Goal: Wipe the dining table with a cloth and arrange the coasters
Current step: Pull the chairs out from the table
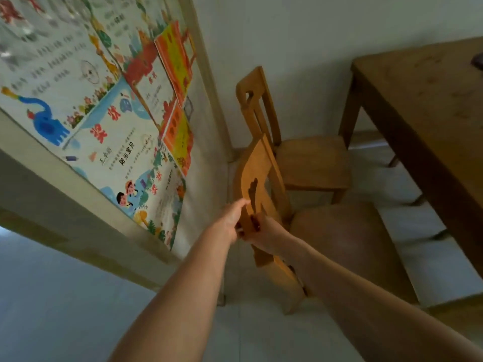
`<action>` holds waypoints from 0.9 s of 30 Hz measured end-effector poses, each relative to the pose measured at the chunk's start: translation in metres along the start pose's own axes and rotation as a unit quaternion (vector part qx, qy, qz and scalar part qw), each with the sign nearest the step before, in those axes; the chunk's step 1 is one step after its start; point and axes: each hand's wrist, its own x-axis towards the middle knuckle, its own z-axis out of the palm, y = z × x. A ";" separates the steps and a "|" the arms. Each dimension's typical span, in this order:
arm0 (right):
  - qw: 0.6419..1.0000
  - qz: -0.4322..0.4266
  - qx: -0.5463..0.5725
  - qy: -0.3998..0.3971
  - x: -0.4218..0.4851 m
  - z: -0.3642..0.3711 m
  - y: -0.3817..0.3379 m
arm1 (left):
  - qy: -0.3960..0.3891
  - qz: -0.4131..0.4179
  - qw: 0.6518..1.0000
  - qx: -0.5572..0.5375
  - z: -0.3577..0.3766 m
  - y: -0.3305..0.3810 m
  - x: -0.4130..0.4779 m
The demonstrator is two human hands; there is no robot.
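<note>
Both of my hands hold the backrest of the near wooden chair [257, 176]. My left hand [231, 220] grips its left edge, fingers wrapped behind the wood. On the right side of the backrest, my right hand [264, 231] curls its fingers round the wood. The chair's seat [347, 244] points toward the wooden dining table [423, 82] at the right, whose top is bare and stained where it shows. A dark object [478, 61] lies at the table's far right, cut off by the frame edge. No cloth or coaster is in view.
A second wooden chair [300, 152] stands behind the first, against the pale wall. Colourful posters [109, 100] cover the wall at left. Pale floor tiles [261, 335] lie under the chairs.
</note>
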 end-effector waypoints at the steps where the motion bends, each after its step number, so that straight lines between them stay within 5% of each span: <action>1: 0.999 -0.016 -0.039 0.004 0.000 0.004 0.001 | -0.006 -0.010 1.000 0.008 -0.002 -0.002 0.006; 8: 0.979 0.019 -0.186 0.085 0.001 0.026 0.013 | -0.041 -0.045 0.995 0.073 0.003 -0.016 0.043; 16: 0.974 -0.013 -0.213 0.081 -0.021 -0.003 0.040 | 0.038 0.029 0.998 0.027 0.038 -0.042 0.043; 27: 0.950 0.023 -0.268 0.156 -0.064 -0.094 0.103 | -0.075 0.012 0.997 0.020 0.156 -0.064 0.029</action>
